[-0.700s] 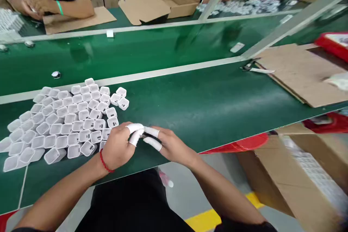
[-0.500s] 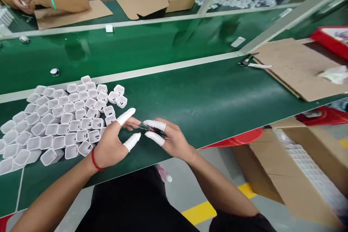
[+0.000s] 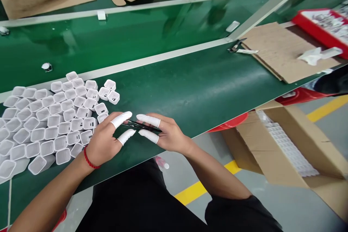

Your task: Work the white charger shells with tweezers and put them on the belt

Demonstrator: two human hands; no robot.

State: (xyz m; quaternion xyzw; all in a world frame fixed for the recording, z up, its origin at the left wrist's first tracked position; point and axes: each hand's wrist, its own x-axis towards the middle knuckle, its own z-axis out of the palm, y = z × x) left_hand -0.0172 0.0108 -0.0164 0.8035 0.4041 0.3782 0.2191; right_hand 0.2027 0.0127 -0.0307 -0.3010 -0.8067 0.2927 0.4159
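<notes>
Two bare hands over a green belt (image 3: 206, 90), white rubber caps on the fingertips. Left hand (image 3: 104, 141) with finger and thumb stretched out, pinching one end of thin black tweezers (image 3: 141, 126). Right hand (image 3: 165, 134) with two capped fingers (image 3: 148, 120) laid along the other end — tweezers held between both hands, low over the belt and right by the fingertips. Neither hand a fist; both loosely pinching the same tool.

Just left of the left fingers, a big bunch of little white plastic shells (image 3: 54, 116), open side up, packed close in rows. A few tipped on their sides at the near edge. None in the fingers at this moment, and nothing to see inside the shells, so probably most of the job still to do — hard to tell more.

Far beyond the right fingers, a flat cardboard sheet (image 3: 277, 50) with small cutters (image 3: 236, 46) at its edge. Below and right of the right hand, an open cardboard box (image 3: 307, 159) with white parts stacked in it.
</notes>
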